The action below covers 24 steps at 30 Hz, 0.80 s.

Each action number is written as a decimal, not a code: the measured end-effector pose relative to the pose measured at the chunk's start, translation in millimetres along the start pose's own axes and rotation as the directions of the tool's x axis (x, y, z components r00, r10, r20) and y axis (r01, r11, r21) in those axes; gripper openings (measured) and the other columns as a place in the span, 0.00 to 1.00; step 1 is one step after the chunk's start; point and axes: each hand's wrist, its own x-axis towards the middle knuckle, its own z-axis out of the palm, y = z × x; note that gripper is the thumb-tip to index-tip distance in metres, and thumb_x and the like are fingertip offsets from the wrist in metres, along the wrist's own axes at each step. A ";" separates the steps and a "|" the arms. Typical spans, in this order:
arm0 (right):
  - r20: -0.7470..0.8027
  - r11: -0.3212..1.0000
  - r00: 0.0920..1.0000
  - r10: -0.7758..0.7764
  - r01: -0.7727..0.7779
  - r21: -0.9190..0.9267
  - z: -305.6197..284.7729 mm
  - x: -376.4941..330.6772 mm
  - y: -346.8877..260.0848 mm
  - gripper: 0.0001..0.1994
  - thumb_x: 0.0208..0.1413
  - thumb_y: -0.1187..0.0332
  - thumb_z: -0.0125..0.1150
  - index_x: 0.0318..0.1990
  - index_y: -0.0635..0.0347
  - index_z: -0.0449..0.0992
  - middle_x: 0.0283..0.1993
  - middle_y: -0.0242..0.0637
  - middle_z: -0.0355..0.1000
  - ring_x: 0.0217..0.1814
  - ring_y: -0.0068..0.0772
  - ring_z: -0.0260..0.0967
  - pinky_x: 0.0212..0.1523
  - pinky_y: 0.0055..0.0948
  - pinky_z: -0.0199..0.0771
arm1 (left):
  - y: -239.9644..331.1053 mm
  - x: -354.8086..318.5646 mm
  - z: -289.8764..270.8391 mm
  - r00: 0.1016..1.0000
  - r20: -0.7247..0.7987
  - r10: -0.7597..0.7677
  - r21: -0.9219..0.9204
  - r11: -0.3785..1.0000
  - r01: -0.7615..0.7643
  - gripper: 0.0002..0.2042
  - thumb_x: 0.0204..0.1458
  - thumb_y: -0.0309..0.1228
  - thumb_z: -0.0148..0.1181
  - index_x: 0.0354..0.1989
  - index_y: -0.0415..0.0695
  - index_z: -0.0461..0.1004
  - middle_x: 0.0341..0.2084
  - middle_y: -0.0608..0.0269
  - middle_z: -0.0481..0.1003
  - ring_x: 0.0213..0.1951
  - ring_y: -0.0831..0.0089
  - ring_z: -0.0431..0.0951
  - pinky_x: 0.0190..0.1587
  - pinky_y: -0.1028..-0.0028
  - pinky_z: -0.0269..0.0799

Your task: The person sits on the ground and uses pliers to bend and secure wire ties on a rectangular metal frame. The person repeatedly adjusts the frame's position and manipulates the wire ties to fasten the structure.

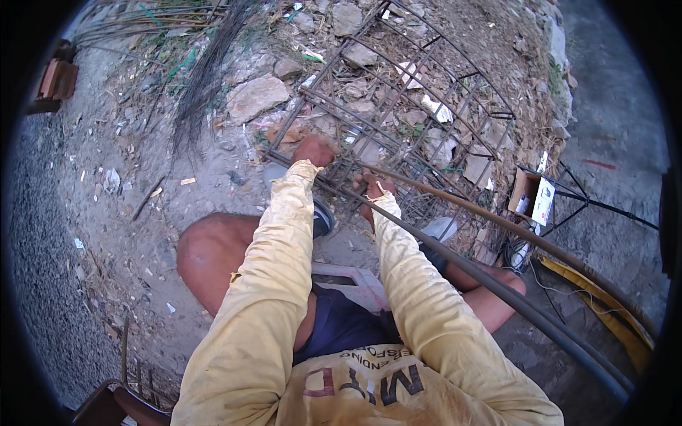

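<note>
Seated low with my knees spread, I reach both yellow sleeves forward to the near edge of the rebar cage (398,106) lying on the dirt. My left hand (315,149) is clenched on its near corner bar. My right hand (369,188) grips the bar just beside it, where a long dark rod (497,284) passes along my right forearm. Beyond the cage lie flat stones (257,96) and rubble.

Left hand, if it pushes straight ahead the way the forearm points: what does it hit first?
The left hand already sits at the near end of the rebar cage. Going on up the picture, it would probably meet the cage's bars first, then the flat rock beyond, though depth is unclear.
</note>
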 end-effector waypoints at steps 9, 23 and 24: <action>0.026 0.993 1.000 -0.007 0.010 -0.115 -6.9 8.4 2.0 0.15 0.49 0.77 0.61 0.44 0.71 0.68 0.34 0.43 0.71 0.26 0.35 0.71 0.24 0.29 0.74 | 11.4 -8.9 4.4 0.974 0.129 -0.188 0.256 0.955 0.150 0.15 0.45 0.38 0.63 0.40 0.47 0.81 0.46 0.52 0.77 0.49 0.55 0.77 0.51 0.65 0.72; -0.012 0.958 0.996 -0.087 0.080 -0.274 -2.7 12.3 2.0 0.12 0.53 0.75 0.57 0.44 0.71 0.72 0.27 0.42 0.75 0.20 0.30 0.70 0.19 0.26 0.69 | 12.2 -8.7 18.3 0.942 0.132 -0.309 0.326 0.911 0.253 0.15 0.45 0.36 0.61 0.41 0.42 0.80 0.44 0.51 0.78 0.48 0.53 0.77 0.49 0.63 0.73; -0.018 0.965 0.997 -0.075 0.068 -0.255 -3.2 13.1 2.8 0.11 0.53 0.74 0.57 0.43 0.71 0.72 0.26 0.42 0.75 0.19 0.30 0.70 0.19 0.26 0.69 | 10.1 -6.0 18.3 0.931 0.172 -0.321 0.343 0.906 0.249 0.15 0.45 0.36 0.61 0.41 0.42 0.80 0.44 0.50 0.78 0.48 0.53 0.77 0.50 0.63 0.73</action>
